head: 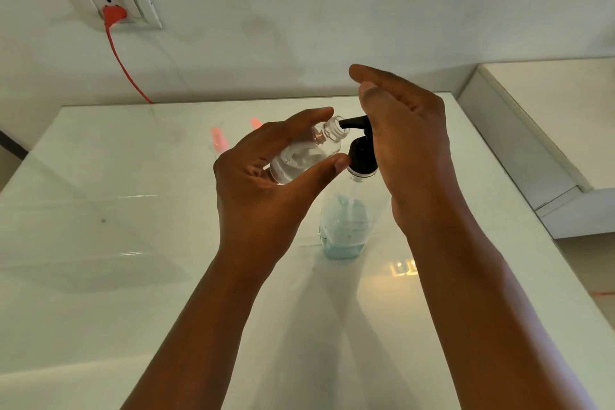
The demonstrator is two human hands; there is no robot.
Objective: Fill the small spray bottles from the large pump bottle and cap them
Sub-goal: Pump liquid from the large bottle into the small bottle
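My left hand (266,176) grips a small clear spray bottle (304,153), uncapped and tilted, its open neck up against the black pump nozzle (352,121). The large pump bottle (344,226) stands upright on the white table (133,243); it is clear with a little pale blue liquid at the bottom. My right hand (406,143) lies over the black pump head with fairly straight fingers, hiding most of it. Two pink-capped items (219,140) lie on the table behind my left hand, blurred.
A wall socket (114,2) with an orange plug and cable (123,63) is at the back left. A white ledge (532,143) runs along the table's right side. The wall stands close behind the table.
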